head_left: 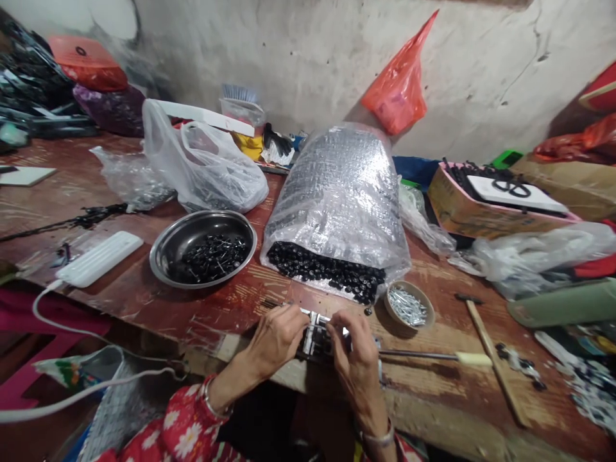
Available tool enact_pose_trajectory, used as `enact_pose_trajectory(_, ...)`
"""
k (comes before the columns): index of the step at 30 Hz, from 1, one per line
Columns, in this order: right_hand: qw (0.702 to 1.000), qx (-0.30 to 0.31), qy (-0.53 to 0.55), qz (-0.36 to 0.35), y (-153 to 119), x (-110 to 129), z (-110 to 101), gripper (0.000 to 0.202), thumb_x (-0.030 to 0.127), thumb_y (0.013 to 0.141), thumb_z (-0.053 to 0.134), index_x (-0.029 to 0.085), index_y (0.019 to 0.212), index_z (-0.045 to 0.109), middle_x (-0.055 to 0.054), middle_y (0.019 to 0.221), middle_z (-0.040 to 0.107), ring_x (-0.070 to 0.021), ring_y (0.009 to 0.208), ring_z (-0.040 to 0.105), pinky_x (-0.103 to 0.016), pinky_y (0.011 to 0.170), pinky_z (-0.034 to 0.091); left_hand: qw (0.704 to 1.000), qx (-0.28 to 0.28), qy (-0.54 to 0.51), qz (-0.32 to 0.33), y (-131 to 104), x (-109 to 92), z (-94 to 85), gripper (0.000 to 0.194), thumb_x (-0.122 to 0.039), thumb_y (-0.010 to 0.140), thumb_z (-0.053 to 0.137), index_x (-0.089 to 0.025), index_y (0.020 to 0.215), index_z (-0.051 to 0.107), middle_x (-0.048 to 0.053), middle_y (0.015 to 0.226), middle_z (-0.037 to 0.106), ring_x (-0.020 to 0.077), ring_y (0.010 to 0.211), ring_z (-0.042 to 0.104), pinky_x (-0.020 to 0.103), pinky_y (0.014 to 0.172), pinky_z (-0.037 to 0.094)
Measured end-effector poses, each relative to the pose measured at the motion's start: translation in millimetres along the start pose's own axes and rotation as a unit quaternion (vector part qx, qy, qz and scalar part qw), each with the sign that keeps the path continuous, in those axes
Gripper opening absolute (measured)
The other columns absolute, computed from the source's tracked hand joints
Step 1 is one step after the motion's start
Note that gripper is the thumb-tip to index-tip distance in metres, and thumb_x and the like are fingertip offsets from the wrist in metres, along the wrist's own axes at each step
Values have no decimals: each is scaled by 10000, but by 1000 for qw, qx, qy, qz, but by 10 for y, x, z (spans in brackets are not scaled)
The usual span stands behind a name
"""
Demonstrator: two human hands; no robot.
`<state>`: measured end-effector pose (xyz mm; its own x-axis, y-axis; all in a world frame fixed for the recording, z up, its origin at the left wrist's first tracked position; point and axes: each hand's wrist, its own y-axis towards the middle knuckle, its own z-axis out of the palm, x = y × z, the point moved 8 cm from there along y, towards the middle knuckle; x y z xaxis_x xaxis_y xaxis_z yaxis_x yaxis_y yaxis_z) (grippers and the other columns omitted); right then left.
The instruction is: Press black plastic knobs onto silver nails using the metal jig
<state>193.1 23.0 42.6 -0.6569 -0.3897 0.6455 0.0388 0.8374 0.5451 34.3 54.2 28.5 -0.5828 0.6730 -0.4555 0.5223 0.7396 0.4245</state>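
Sitting between left grip (pixel 302 316) and right grip (pixel 339 327), a metal fixture (pixel 314 339).

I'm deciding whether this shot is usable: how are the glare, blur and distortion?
Head view: bright glare on the silvery bag and a sheen on the bowl's rim; soft shadow under the handle; fine detail at the fingers of the left hand and right hand is soft; objects toward the side edges look stretched and smeared.
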Motion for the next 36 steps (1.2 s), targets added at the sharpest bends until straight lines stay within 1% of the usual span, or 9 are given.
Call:
enact_pose_trajectory(4,1000,-17,-13,10,-30,-39,-87,125,166,993,614,240,1093,624,-22,948,645,-180,893,585,-314,782,502,998,11,54,4,9,-13,58,200,-61,943,492,-182,913,649,50,832,640,217,794,582,341,730,431)
enact_pose_trajectory(8,999,-21,-16,17,-79,-59,-153,124,166,990,620,237,1091,631,-23,955,657,-177,892,593,-308,781,511,997,6,72,7,18,-16,68,202,-60,937,495,-185,905,650,45,831,645,220,792,578,347,717,424)
enact_pose_trajectory(11,999,-32,-18,10,-130,-64,-200,151,154,979,628,229,1111,635,-33,977,669,-186,925,608,-322,813,526,998,-8,65,18,17,-25,20,214,-64,947,489,-187,949,664,46,841,657,215,804,589,346,731,431)
enact_pose_trajectory(15,998,-46,-37,-5,-216,-94,-293,198,145,974,627,224,1156,635,-42,987,673,-192,917,610,-334,804,532,997,-40,55,39,-14,-67,-118,228,-59,958,483,-177,1019,668,59,873,679,205,820,607,334,726,425)
enact_pose_trajectory(21,996,-59,-70,23,-346,-235,-446,133,201,981,640,222,1112,641,-46,974,674,-197,916,622,-339,808,537,995,-32,54,83,-102,-188,-146,220,-55,949,490,-182,1005,660,53,853,688,194,788,612,325,701,408)
enact_pose_trajectory(24,994,-62,-81,27,-388,-262,-480,107,220,985,640,220,1092,641,-45,960,669,-193,896,628,-334,797,537,996,-50,40,55,-98,-140,-161,226,-46,946,489,-182,1010,658,57,869,689,196,807,620,319,720,428)
enact_pose_trajectory(29,993,-74,-85,19,-426,-284,-496,132,220,980,646,216,1112,643,-50,963,677,-197,892,632,-342,800,541,997,-70,13,-18,-7,40,-266,197,-70,962,505,-178,987,667,70,924,664,206,891,602,322,801,473)
enact_pose_trajectory(32,993,-80,-84,21,-440,-307,-498,135,225,977,648,219,1112,648,-49,949,679,-201,876,636,-346,784,544,998,-53,-8,-44,31,110,-298,157,-97,951,533,-174,946,670,75,953,627,209,922,583,324,823,490)
enact_pose_trajectory(36,994,-72,-85,16,-447,-301,-488,127,229,974,642,229,1100,654,-51,936,689,-212,865,634,-354,751,540,998,-14,-16,-61,25,125,-254,95,-123,902,579,-181,924,650,76,999,591,217,948,566,338,843,500)
